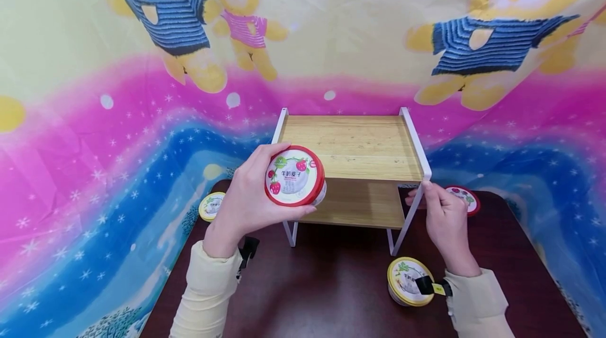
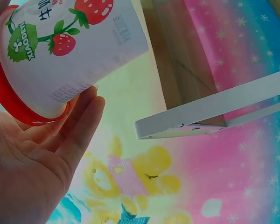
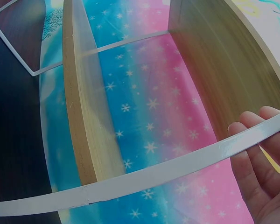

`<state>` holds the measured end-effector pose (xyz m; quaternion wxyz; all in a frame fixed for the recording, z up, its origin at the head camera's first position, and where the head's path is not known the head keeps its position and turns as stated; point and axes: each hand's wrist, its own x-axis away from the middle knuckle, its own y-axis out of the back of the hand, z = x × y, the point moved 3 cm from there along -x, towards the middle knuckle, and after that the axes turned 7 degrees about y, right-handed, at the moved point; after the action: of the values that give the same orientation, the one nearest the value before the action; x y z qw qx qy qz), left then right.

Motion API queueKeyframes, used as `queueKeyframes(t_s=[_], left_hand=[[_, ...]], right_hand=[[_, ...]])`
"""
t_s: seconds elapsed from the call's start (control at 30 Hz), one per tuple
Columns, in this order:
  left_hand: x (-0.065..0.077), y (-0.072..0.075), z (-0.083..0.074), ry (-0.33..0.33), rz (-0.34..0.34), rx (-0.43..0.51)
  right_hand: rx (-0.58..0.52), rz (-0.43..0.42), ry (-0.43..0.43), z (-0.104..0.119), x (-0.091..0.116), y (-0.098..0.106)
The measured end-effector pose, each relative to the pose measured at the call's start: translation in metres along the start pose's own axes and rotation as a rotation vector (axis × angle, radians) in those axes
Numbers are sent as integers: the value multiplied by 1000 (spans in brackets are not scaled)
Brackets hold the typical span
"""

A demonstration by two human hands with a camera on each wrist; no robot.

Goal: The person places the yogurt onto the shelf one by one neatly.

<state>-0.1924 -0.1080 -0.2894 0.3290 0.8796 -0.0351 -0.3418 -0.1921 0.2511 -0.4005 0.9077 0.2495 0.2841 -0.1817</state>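
My left hand point(image 1: 246, 196) grips a strawberry-printed tub point(image 1: 294, 176) by its red lid. The tub is tilted with the lid facing me in the head view, overlapping the front left of a two-tier wooden shelf point(image 1: 350, 141). In the left wrist view the white wall of the tub point(image 2: 93, 56) shows strawberries and a green label. My right hand point(image 1: 447, 219) holds the white metal side frame point(image 1: 411, 217) of the shelf, just below its front right corner. Its fingers point(image 3: 254, 172) curl around the white bar in the right wrist view.
A yellow-lidded tub point(image 1: 409, 281) stands on the dark table point(image 1: 303, 290) near my right wrist. Another yellow-lidded tub point(image 1: 210, 206) is at the left edge, and a red-lidded one point(image 1: 467, 199) sits behind my right hand. A printed bear backdrop point(image 1: 331, 54) rises behind the shelf.
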Motion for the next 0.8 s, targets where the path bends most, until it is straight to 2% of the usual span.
queueKeyframes(t_s=[0.47, 0.8], left_hand=[[-16, 5, -1, -41, -33, 9], [-21, 5, 2, -18, -34, 17]], right_hand=[[-7, -4, 4, 1, 0, 0], [-7, -5, 3, 0, 0, 0]])
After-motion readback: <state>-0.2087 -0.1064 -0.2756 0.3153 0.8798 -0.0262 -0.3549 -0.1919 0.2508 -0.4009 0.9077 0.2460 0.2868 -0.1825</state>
